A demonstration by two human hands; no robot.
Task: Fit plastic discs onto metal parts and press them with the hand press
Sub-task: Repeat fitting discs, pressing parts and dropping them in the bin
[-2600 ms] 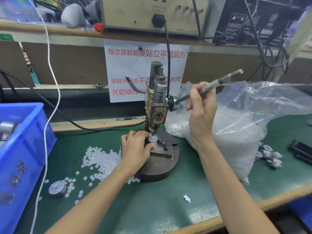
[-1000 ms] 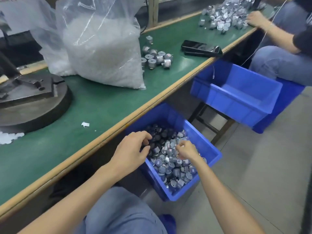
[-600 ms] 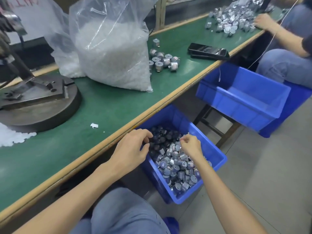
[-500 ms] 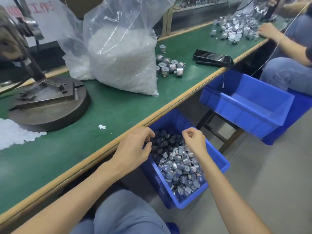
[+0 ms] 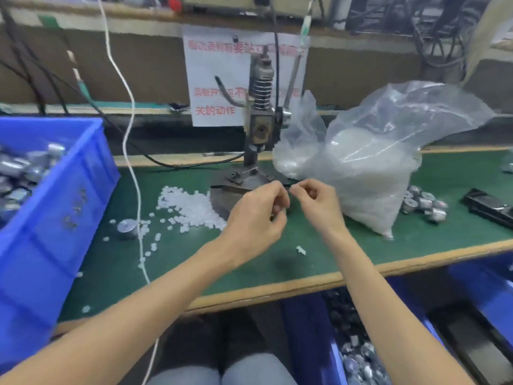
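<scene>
**Press (image 5: 259, 118) idle; grip contents unclear**

The left hand (image 5: 254, 218) has its fingers curled in toward the thumb. The right hand (image 5: 319, 207) is just beside it, thumb and forefinger closed tip to tip. Blur hides whether either holds a part or a disc, so that cannot be told.

Both sets of fingertips hover at the near edge of the base (image 5: 222, 190), with the ram beyond and above them. The lever (image 5: 293, 76) stands upright, higher still past the right fingers. Discs (image 5: 191, 207) lie heaped left of the left knuckles, and a lone part (image 5: 127, 227) lies further left. The bag (image 5: 369, 173) is close behind the right knuckles, and more parts (image 5: 424, 202) lie well to the right of them.

Several things could go wrong from here:
- A disc is tiny and light. A loose pinch during fitting would likely drop it onto the mat or into the heap.
- A disc seated crooked would probably be crushed or jammed once pressed.
- The bag could be nudged or snagged when the right fingers reach up for the lever.
- Left fingertips steadying the part under the ram risk a nip if the lever comes down early.
</scene>
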